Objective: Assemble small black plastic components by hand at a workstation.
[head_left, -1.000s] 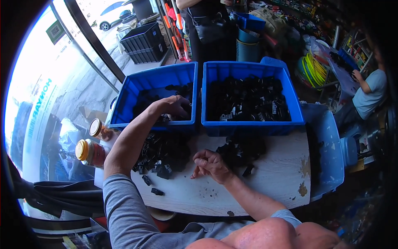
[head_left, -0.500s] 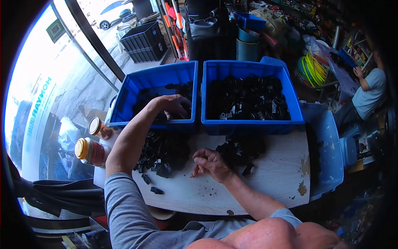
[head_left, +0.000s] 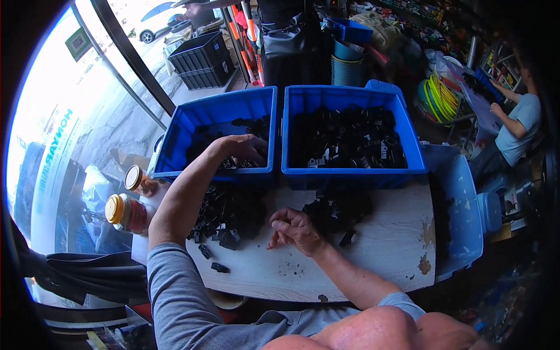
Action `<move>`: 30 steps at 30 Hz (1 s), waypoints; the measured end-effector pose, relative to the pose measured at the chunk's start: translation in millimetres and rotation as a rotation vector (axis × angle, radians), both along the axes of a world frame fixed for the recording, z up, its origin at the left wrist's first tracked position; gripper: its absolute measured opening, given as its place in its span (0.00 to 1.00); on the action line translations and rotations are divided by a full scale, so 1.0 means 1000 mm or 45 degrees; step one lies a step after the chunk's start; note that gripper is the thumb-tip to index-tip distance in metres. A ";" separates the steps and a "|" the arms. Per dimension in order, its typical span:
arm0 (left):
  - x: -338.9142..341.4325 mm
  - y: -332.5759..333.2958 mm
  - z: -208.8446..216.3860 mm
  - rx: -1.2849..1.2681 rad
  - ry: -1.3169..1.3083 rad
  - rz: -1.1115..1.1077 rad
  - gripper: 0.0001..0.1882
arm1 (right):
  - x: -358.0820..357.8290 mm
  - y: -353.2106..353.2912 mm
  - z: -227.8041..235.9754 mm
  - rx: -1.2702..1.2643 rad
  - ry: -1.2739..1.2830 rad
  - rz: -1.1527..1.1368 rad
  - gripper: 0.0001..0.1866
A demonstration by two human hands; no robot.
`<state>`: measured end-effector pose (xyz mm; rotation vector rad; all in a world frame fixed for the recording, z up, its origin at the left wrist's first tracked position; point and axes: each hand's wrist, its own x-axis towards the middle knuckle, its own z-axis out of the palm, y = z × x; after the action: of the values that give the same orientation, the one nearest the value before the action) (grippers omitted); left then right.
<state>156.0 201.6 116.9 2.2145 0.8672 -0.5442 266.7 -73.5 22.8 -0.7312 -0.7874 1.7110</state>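
Observation:
My left hand point(head_left: 248, 147) reaches over the near wall of the left blue bin point(head_left: 192, 100), down among small black plastic parts. Its fingertips are lost in the dark there, so their grip does not show. Over the table, my right hand point(head_left: 294, 232) is closed, thumb against curled fingers; whatever it may hold is hidden. Beside it on the right lies a heap of black plastic parts point(head_left: 344, 210) with a few pale bits. A larger pile of similar parts point(head_left: 227, 216) sits below the left bin, with a loose black piece point(head_left: 220, 268) near it.
The right blue bin point(head_left: 356, 170) holds many black parts with some metal bits. Two lidded jars point(head_left: 125, 213) stand at the table's left edge. A translucent blue tub point(head_left: 466, 233) is right of the table point(head_left: 385, 262). Another person point(head_left: 519, 125) works at far right.
My left hand has shifted slightly within the left bin; my right hand stays put. At far right the other person's arms have moved, and another arm appears at the top left.

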 end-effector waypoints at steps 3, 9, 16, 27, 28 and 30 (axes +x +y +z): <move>0.010 -0.007 0.007 -0.023 0.096 0.007 0.30 | 0.002 0.000 -0.003 -0.011 -0.008 -0.009 0.08; 0.006 -0.003 0.001 -0.081 0.109 0.036 0.32 | 0.001 0.002 -0.004 -0.009 0.000 -0.002 0.08; 0.005 -0.002 -0.004 0.039 0.096 0.021 0.31 | 0.000 0.000 -0.005 0.001 0.047 0.011 0.07; 0.000 0.014 -0.014 0.028 -0.084 -0.066 0.20 | 0.003 0.005 0.002 -0.108 -0.046 -0.033 0.08; 0.005 0.006 -0.005 -0.017 -0.070 0.015 0.20 | 0.003 0.002 -0.002 -0.099 0.014 -0.038 0.08; 0.006 -0.002 0.008 0.019 -0.108 0.093 0.21 | 0.003 0.003 -0.001 -0.071 -0.016 -0.040 0.08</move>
<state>162.5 199.2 125.3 2.1936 0.9066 -0.4074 270.2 -70.5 21.8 -0.7892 -0.7353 1.7071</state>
